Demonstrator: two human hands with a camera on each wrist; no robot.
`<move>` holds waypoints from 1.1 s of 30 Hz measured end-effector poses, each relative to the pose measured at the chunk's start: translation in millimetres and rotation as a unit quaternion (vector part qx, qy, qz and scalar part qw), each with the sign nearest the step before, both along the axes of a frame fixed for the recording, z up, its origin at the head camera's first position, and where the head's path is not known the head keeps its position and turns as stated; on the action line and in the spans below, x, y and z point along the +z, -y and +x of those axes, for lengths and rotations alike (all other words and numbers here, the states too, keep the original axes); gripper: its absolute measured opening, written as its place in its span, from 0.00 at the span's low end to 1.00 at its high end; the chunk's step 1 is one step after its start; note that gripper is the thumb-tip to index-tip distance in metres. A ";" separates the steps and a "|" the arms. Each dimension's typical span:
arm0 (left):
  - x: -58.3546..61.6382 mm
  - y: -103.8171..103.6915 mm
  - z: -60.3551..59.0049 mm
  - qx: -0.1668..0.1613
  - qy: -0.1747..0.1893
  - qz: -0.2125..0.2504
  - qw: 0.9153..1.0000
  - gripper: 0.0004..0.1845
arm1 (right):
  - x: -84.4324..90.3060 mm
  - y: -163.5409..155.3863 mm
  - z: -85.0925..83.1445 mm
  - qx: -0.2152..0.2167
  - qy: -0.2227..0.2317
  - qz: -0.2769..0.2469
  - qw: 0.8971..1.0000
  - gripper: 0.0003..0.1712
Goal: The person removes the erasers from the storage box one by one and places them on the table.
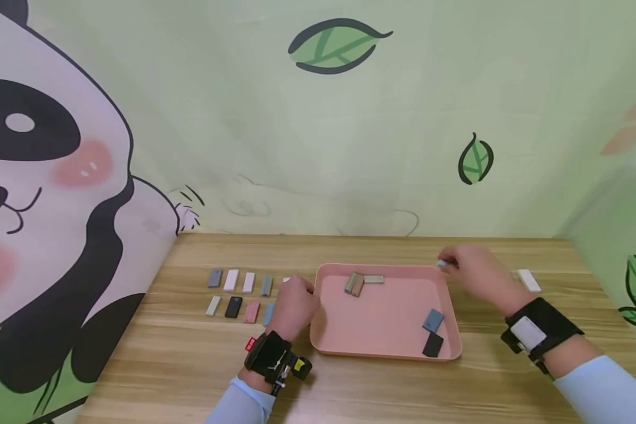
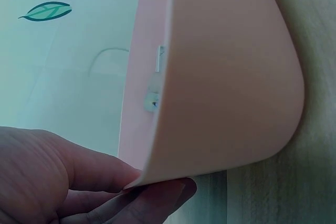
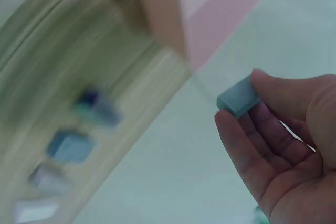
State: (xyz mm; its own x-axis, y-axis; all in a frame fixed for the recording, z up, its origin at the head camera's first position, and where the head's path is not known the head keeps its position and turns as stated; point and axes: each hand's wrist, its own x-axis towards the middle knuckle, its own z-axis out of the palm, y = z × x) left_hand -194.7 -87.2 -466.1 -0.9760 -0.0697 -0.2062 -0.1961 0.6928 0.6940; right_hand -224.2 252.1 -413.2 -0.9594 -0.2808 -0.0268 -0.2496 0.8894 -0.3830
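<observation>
A pink tray (image 1: 387,324) lies in the middle of the wooden table. My left hand (image 1: 303,294) pinches the tray's left rim (image 2: 226,77); in the left wrist view the thumb lies on one side of the rim and the fingers (image 2: 157,195) on the other. My right hand (image 1: 447,266) hovers over the tray's far right corner and pinches a small pale blue block (image 3: 239,97) between thumb and fingertips. In the tray lie an olive block (image 1: 354,284), a beige block (image 1: 374,279), a blue block (image 1: 433,320) and a black block (image 1: 433,344).
Two rows of small coloured blocks (image 1: 238,291) lie on the table left of the tray, partly hidden by my left hand. A white block (image 1: 528,280) lies to the right of my right hand. A painted wall stands right behind the table.
</observation>
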 end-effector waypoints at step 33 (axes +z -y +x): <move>-1.2 -2.1 1.1 -0.006 -0.031 -0.027 0.999 0.20 | -55.5 -167.7 0.7 -0.248 -0.023 -0.025 0.968 0.22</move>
State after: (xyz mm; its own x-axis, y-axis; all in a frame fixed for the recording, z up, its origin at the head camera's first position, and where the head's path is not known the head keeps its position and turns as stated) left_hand -193.6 -85.1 -467.3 -0.9876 -0.0677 -0.1416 -0.1457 0.7309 0.6667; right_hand -223.5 419.8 -468.7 -0.9764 0.2151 0.0207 0.1858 0.8844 -0.4282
